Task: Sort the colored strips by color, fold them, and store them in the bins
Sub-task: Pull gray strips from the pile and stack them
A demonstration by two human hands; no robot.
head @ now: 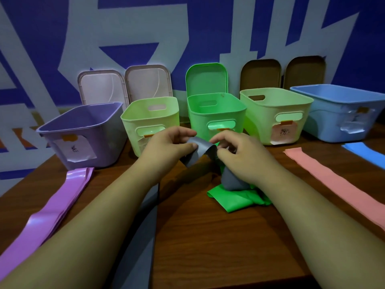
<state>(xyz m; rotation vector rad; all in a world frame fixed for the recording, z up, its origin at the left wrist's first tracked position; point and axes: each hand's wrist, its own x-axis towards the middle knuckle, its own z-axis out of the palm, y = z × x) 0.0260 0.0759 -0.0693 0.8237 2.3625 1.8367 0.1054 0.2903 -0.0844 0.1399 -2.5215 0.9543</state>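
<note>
Both hands hold a grey strip above the table centre. My left hand pinches its upper end between thumb and fingers. My right hand grips the bunched part lower down, which hangs onto a crumpled green strip. More grey strip lies flat under my left forearm. Purple strips lie at the left, a pink strip at the right, and a blue strip at the far right. Five open bins stand behind: purple, light green, green, pale green, blue.
Several lids lean against the blue-and-white wall behind the bins: two pink, one green, two brown. Paper labels are taped to the bins' fronts. The brown wooden table fills the foreground.
</note>
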